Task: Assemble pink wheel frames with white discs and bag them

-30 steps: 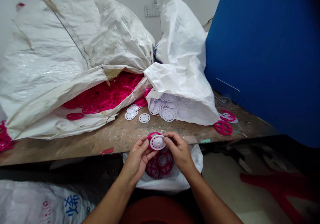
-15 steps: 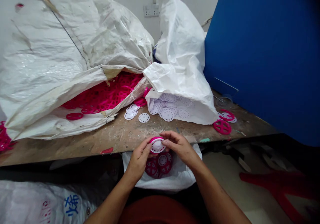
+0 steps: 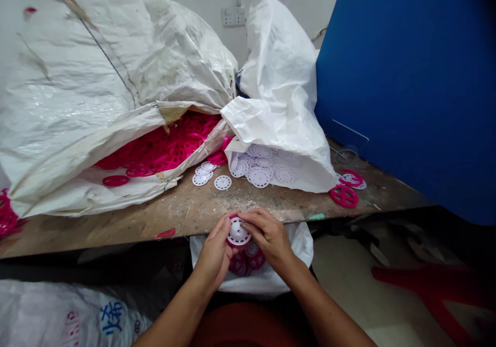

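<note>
Between my two hands is a toy wheel, made of a white slotted disc [image 3: 237, 232] set against a pink ring, its white face turned up toward me. My left hand [image 3: 217, 251] grips its left edge, thumb on the rim. The fingers of my right hand [image 3: 267, 233] are closed on its right edge, thumb near the white face. Below the hands, an open white bag [image 3: 300, 243] holds several pink wheels with white discs [image 3: 252, 249], partly covered by my hands. Loose white discs [image 3: 222, 183] lie on the workbench [image 3: 186, 207] beyond.
A large white sack [image 3: 127, 197] of pink rings [image 3: 166, 145] lies open at left. Another white sack [image 3: 310, 176] spills white discs [image 3: 259, 176]. Pink rings [image 3: 344, 196] lie on the right, near a blue panel [image 3: 403, 89]. A printed sack [image 3: 46, 311] sits lower left.
The wheel has moved slightly left and down, and its white face has tipped more toward me. My right hand has shifted left with it, its fingers bunched closer over the edge.
</note>
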Demonstrator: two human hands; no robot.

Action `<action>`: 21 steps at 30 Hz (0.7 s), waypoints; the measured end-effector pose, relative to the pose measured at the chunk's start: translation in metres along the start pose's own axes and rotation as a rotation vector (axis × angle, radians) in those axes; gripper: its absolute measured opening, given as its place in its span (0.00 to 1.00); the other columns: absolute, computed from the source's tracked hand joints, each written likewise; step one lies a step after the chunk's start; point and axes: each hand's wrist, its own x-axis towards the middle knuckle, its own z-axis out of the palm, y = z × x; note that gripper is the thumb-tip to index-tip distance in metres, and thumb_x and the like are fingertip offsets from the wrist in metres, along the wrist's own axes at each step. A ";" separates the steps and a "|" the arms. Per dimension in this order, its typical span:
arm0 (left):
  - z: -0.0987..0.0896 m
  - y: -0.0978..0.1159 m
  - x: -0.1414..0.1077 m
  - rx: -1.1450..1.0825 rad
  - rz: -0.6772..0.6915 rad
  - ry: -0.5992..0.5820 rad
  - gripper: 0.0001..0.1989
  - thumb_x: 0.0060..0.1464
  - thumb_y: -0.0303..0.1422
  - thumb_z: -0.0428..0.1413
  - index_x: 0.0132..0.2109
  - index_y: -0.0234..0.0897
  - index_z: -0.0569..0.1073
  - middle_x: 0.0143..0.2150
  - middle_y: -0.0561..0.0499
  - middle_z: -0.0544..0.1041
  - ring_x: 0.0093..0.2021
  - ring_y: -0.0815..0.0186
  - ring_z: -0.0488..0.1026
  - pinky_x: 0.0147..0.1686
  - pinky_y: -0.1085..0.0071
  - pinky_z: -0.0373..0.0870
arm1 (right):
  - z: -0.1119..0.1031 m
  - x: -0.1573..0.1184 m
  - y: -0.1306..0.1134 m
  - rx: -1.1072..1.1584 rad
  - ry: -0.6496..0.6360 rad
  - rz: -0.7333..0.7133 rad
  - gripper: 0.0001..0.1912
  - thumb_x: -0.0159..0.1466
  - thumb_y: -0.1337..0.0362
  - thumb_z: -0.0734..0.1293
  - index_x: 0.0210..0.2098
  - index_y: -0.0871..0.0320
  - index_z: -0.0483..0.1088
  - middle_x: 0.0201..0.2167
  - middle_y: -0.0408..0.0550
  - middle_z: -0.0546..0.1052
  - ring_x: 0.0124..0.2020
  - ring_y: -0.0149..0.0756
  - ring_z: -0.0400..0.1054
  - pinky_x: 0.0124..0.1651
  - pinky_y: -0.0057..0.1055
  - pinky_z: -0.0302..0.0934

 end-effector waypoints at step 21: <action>0.002 0.005 0.007 -0.297 -0.119 -0.037 0.12 0.60 0.34 0.51 0.47 0.36 0.74 0.48 0.46 0.74 0.49 0.63 0.70 0.51 0.64 0.67 | 0.003 0.002 -0.003 -0.123 0.074 0.038 0.05 0.62 0.67 0.64 0.34 0.56 0.73 0.30 0.46 0.72 0.34 0.36 0.66 0.37 0.30 0.58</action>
